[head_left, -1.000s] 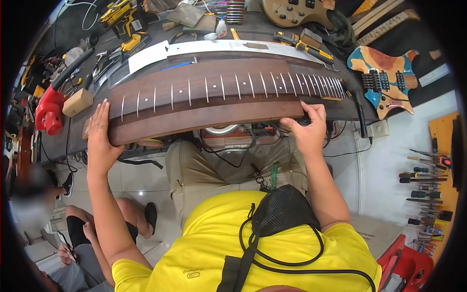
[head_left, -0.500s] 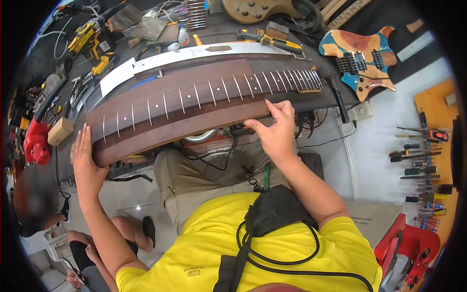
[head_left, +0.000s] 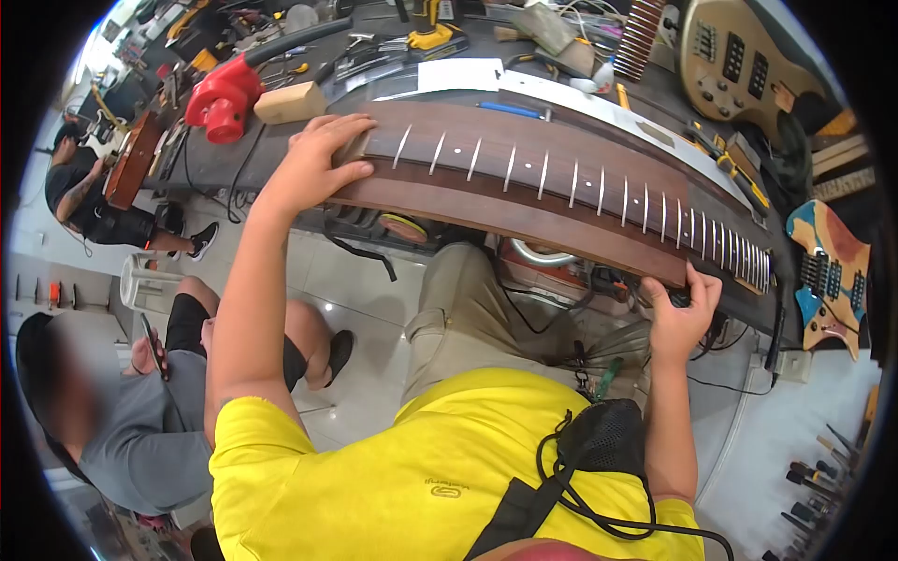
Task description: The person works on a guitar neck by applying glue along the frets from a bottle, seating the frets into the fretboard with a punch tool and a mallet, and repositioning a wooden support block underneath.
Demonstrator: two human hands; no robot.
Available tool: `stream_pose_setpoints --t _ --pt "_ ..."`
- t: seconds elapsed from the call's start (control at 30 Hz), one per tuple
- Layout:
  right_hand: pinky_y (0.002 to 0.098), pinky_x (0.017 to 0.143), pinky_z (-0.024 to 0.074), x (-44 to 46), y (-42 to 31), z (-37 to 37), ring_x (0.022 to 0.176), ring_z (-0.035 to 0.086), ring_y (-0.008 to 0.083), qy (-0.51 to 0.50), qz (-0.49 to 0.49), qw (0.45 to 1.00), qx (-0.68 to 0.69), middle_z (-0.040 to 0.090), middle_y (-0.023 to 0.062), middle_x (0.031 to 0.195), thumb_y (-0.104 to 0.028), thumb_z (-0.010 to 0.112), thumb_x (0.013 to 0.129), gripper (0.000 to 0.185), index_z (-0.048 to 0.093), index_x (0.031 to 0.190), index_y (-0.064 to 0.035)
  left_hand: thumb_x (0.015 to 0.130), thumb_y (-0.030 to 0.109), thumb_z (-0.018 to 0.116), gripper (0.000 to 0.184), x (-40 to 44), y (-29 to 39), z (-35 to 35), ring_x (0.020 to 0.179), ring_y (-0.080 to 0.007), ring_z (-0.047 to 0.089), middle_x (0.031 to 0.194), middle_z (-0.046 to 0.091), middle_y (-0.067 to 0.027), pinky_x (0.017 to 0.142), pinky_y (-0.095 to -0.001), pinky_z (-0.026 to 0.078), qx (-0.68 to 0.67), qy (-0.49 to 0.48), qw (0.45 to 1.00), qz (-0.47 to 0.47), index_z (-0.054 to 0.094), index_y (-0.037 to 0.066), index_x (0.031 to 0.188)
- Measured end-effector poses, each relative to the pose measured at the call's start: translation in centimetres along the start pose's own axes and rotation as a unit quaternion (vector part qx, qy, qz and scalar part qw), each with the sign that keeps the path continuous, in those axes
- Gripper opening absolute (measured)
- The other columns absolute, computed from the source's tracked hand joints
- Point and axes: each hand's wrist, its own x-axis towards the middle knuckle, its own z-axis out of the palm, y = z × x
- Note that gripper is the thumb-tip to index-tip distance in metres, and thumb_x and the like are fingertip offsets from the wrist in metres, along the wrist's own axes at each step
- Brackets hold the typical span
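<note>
The left hand (head_left: 327, 154) is at the left end of the fretted neck (head_left: 587, 192), its fingers close together over the far side and its thumb apart on the near side, so the end sits between them; how firmly they press, I cannot tell. The right hand (head_left: 687, 304) pinches the right near corner of the brown board (head_left: 514, 220) between thumb and forefinger, on the near side of the neck. The neck lies lengthwise, frets and pale dots facing up, and runs on past the right hand. Brown wood shows along both its long sides; whether it is 1 piece or 2, I cannot tell.

Just past the left hand, a wooden block (head_left: 288, 103) lies on the bench (head_left: 210, 168) beside a red blower (head_left: 224, 101). Behind the neck are a blue rod (head_left: 510, 110) and a white strip (head_left: 561, 96); farther back, a drill (head_left: 432, 35) and a white bottle (head_left: 604, 75). A gold guitar (head_left: 716, 79) is at the far right, a painted guitar (head_left: 828, 266) near the neck's right end. To the left, a seated person (head_left: 159, 430) holds a phone (head_left: 154, 346).
</note>
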Motion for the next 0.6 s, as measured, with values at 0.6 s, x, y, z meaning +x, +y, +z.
stream_pose_setpoints --t 0.6 --pt "0.0336 0.094 0.0442 0.1 0.4 0.0 0.1 0.053 0.022 0.002 -0.015 1.0 -0.018 0.051 0.0052 0.102 -0.031 0.097 0.067 0.071 0.07 0.12 0.0062 0.085 0.011 0.076 0.055 -2.7 -4.9 -0.6 0.132 -0.0312 0.058 0.141 0.063 -0.0094 0.111 -0.0421 0.046 -0.039 0.048 0.996 -0.071 0.063 0.015 0.139"
